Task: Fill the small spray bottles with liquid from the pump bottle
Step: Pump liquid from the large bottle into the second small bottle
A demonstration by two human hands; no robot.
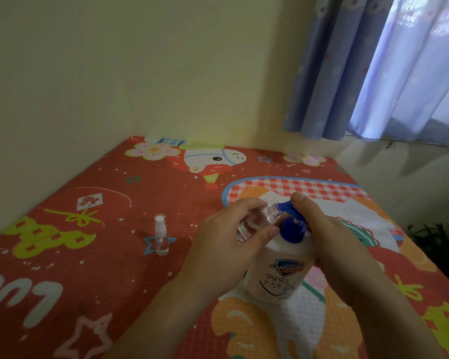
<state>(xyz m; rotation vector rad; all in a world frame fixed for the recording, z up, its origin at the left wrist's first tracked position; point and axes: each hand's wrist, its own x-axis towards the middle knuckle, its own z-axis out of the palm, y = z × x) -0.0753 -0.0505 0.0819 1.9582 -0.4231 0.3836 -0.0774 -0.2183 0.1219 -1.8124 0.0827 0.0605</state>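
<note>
A white pump bottle [278, 273] with a blue pump head [292, 226] stands on the red patterned mat. My left hand [226, 244] grips a small clear spray bottle [257, 221] with its cap off, tilted so its open neck sits at the blue nozzle tip. My right hand [319, 229] rests on the pump head with the thumb on top of the nozzle. A second small clear spray bottle [161, 235] with its white sprayer on stands upright on the mat, well left of my hands.
The red cartoon mat [94, 255] covers a surface set into a corner of cream walls [114, 73]. A blue curtain [386, 68] hangs at the back right. A dark plant [438, 242] shows beyond the mat's right edge.
</note>
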